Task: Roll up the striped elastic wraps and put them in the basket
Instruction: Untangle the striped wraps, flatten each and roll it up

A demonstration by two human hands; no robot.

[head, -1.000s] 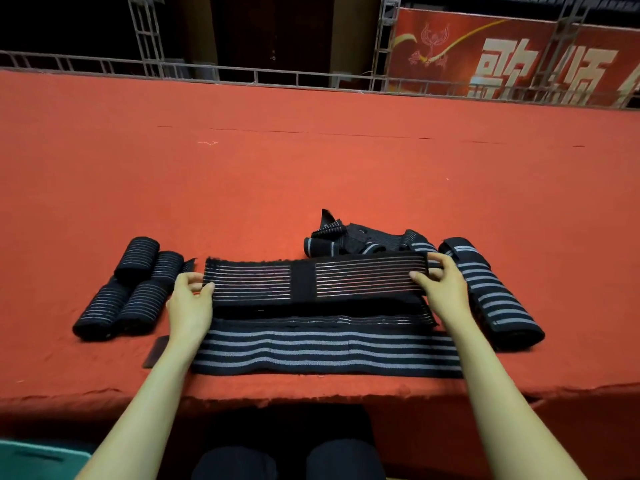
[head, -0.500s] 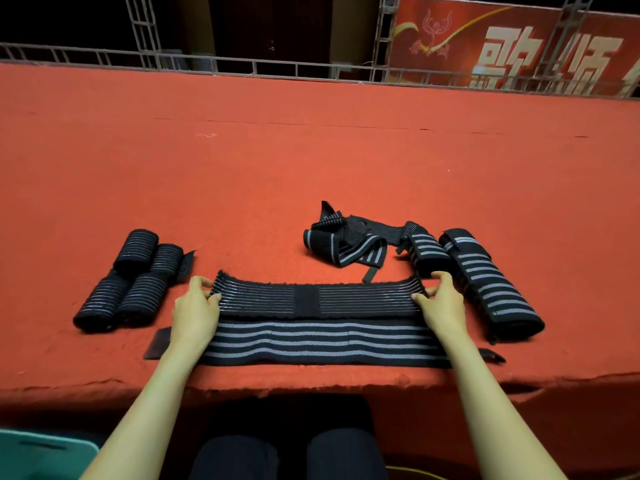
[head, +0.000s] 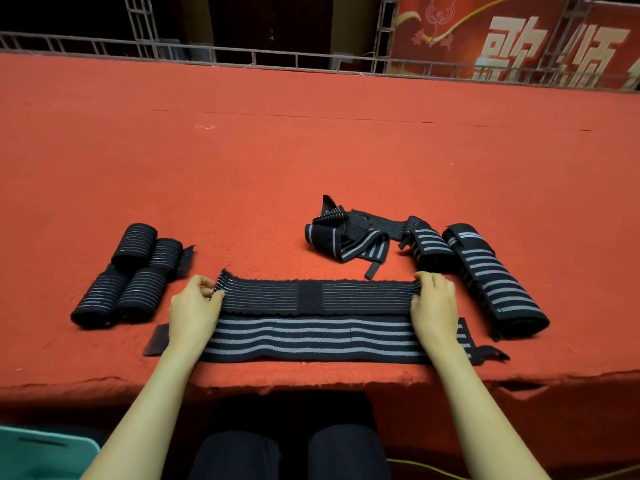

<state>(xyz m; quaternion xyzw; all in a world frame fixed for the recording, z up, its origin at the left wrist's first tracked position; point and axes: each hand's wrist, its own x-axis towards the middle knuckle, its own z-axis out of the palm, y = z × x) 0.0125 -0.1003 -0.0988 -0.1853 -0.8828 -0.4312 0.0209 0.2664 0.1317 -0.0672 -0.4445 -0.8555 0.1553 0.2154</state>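
Pinching opposite ends of the thin-striped black elastic wrap, laid flat near the red desk edge, the left hand and right hand each hold a narrow grip. The wrap should probably be rolled tightly from one end, edges aligned.

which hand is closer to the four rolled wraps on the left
Left. The left hand pinches one end of the thin-striped wrap, just beside the four rolled wraps; the right hand holds its other end, farther off.

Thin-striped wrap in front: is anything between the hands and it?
Nothing visible. The left hand and right hand pinch the two ends of the thin-striped wrap, which lies just beyond a wide-striped wrap.
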